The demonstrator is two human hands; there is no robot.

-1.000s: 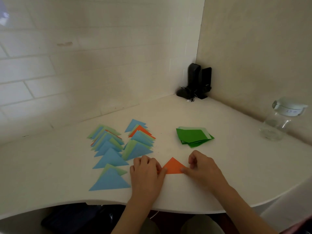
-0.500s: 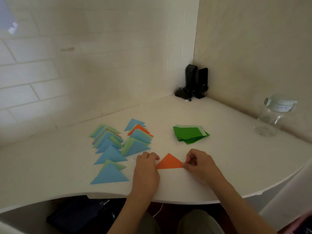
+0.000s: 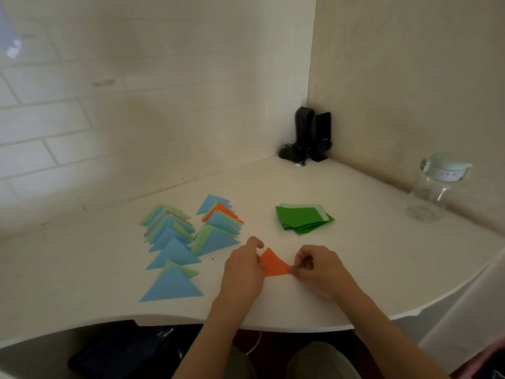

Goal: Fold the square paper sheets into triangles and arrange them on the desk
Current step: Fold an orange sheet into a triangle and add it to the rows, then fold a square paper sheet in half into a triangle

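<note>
A clear glass jar (image 3: pixel 434 192) with a pale lid stands at the right side of the white bench (image 3: pixel 82 269), near the wall; it looks empty, though the glass is too blurred to be sure.

The left hand (image 3: pixel 241 272) has its fingers curled and pinches the left corner of the orange triangle (image 3: pixel 273 263). The right hand (image 3: pixel 317 269), fingers also curled, pinches the triangle's right corner between thumb and forefinger. Both hands sit close to the bench near its front edge; whether the paper touches the surface cannot be told.

The orange triangle lies between the 2 hands, its apex pointing away from the person toward the wall and its long edge running left to right along the near side.

Left of the hands, folded triangles (image 3: pixel 175 255) in blue, pale green and orange lie overlapped in 2 rows, apexes pointing mostly away from the person. Beyond the right hand, a stack of green square sheets (image 3: pixel 300 220) lies flat and loosely fanned. In the far corner stand 2 black speakers (image 3: pixel 311 132).
</note>
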